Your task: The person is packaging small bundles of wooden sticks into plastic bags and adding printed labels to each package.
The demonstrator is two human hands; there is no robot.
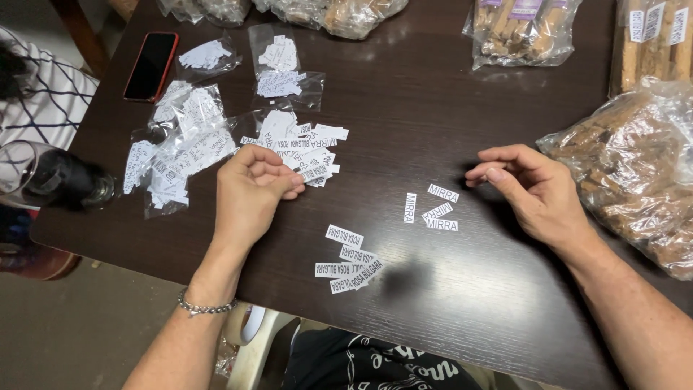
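Our left hand (251,193) rests mid-frame on the dark desk (447,94), fingers curled loosely closed against a heap of paper label slips (307,153); whether it pinches one we cannot tell. Our right hand (530,189), centre right, hovers half-open and empty, thumb near forefinger, just beside four small slips (436,208). More slips (349,264) lie lower centre, clear bags of slips (180,144) and a red phone (151,65) upper left, and a bag of brown sticks (635,170) crowds the right edge.

At your ten o'clock a red phone (151,66) is lying face up on the dark table (447,318). At nine o'clock a glass (50,177) is sitting by the edge. At three o'clock a bag of brown sticks (635,170) is resting; more bags (521,29) are lying at one o'clock.
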